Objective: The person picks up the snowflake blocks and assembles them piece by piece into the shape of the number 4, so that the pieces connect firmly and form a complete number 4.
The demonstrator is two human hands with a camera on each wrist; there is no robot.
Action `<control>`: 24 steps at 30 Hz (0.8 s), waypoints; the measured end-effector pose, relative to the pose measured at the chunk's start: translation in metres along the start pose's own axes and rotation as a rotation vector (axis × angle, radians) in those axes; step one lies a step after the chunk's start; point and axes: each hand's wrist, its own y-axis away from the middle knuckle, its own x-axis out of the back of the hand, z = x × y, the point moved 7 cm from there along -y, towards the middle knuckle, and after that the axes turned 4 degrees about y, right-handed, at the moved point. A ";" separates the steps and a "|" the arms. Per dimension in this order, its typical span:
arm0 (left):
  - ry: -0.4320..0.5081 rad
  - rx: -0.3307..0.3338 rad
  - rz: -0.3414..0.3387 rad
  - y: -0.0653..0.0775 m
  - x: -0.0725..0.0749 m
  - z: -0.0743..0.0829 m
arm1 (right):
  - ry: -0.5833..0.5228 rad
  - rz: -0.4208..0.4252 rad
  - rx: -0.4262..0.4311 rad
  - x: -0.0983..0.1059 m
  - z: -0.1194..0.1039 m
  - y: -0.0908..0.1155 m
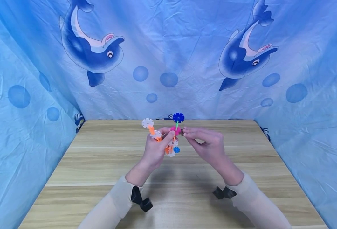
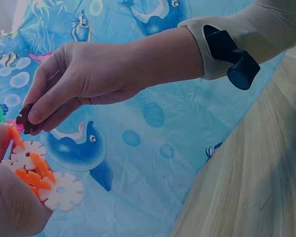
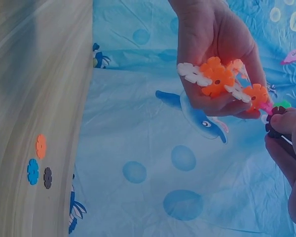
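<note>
My left hand (image 1: pixel 154 150) grips a chain of notched plastic snowflake discs joined edge to edge. White discs (image 1: pixel 147 123) alternate with orange discs (image 3: pixel 217 78) along part of it. A pink disc (image 1: pixel 175 130) sits by my left thumb, and above it a green disc (image 1: pixel 176 125), seen edge-on, bears a dark blue disc (image 1: pixel 178 117) on top. From the right, my right hand (image 1: pixel 207 143) pinches a dark brown disc (image 2: pixel 25 119) between thumb and fingers, right at the pink disc's edge. Part of the chain is hidden behind my left hand.
Loose on the wooden table (image 1: pixel 99 171) lie an orange disc (image 3: pixel 41 146), a blue disc (image 3: pixel 33 171) and a dark disc (image 3: pixel 48 177). A blue curtain with dolphins (image 1: pixel 168 57) encloses the back and sides. Black camera mounts (image 1: pixel 141 200) sit at both wrists.
</note>
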 end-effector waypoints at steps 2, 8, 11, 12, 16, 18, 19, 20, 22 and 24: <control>-0.012 -0.010 0.001 0.000 0.000 0.001 | 0.008 -0.007 -0.003 0.000 0.000 0.000; -0.019 -0.011 -0.007 0.000 -0.003 0.000 | 0.027 -0.014 0.004 0.004 0.000 0.001; -0.010 -0.010 -0.010 0.000 -0.007 -0.002 | 0.032 -0.017 0.016 0.007 0.000 0.001; -0.012 -0.010 -0.012 0.000 -0.008 -0.002 | 0.035 -0.018 0.022 0.008 0.000 0.001; -0.023 -0.023 -0.013 0.000 -0.012 -0.003 | 0.052 -0.027 0.054 0.012 -0.001 0.002; -0.031 -0.035 -0.019 0.000 -0.013 -0.003 | 0.053 -0.028 0.066 0.014 -0.002 0.003; -0.030 -0.040 -0.023 0.000 -0.014 -0.003 | 0.050 -0.027 0.071 0.015 -0.002 0.003; -0.028 -0.043 -0.027 0.000 -0.015 -0.003 | 0.049 -0.027 0.073 0.015 -0.003 0.003; -0.016 -0.040 -0.033 0.001 -0.016 -0.004 | 0.050 -0.021 0.077 0.016 -0.003 0.003; -0.002 -0.032 -0.023 0.001 -0.017 -0.005 | 0.047 -0.012 0.082 0.016 -0.004 0.003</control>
